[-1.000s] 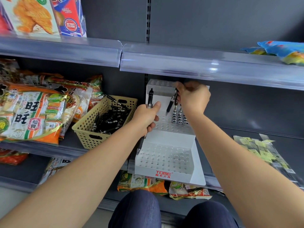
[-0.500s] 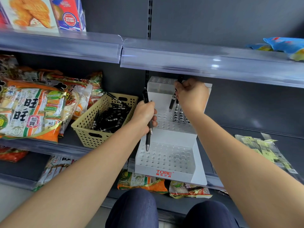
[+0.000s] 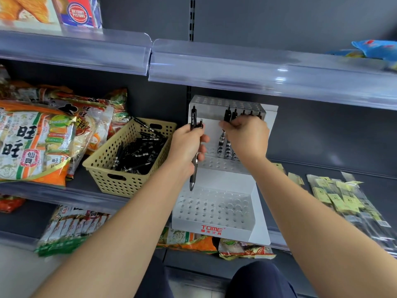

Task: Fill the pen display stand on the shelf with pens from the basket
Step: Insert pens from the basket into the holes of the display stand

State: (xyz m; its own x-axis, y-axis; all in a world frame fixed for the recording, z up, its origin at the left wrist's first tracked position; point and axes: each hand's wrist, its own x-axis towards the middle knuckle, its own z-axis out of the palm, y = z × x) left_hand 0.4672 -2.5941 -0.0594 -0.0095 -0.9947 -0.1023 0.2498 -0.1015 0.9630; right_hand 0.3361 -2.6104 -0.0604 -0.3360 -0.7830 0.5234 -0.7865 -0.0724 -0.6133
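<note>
A white stepped pen display stand (image 3: pixel 214 211) with rows of holes sits on the middle shelf. Several black pens (image 3: pixel 224 145) stand upright in its middle tier, at the right. My right hand (image 3: pixel 247 136) is closed around the tops of black pens over that tier. My left hand (image 3: pixel 187 145) grips black pens (image 3: pixel 194 168) held upright, tips down, in front of the stand's left side. A beige perforated basket (image 3: pixel 120 179) with several black pens (image 3: pixel 139 153) stands just left of the stand.
Orange snack bags (image 3: pixel 36 143) fill the shelf to the left of the basket. Flat clear packets with yellow labels (image 3: pixel 341 198) lie on the shelf to the right. A clear shelf-edge strip (image 3: pixel 257 72) overhangs the stand. More snack packs (image 3: pixel 71 229) lie on the lower shelf.
My right hand has moved its pens down onto the middle tier, where several pens now stand. My left hand stays in front of the stand, its pens still upright.
</note>
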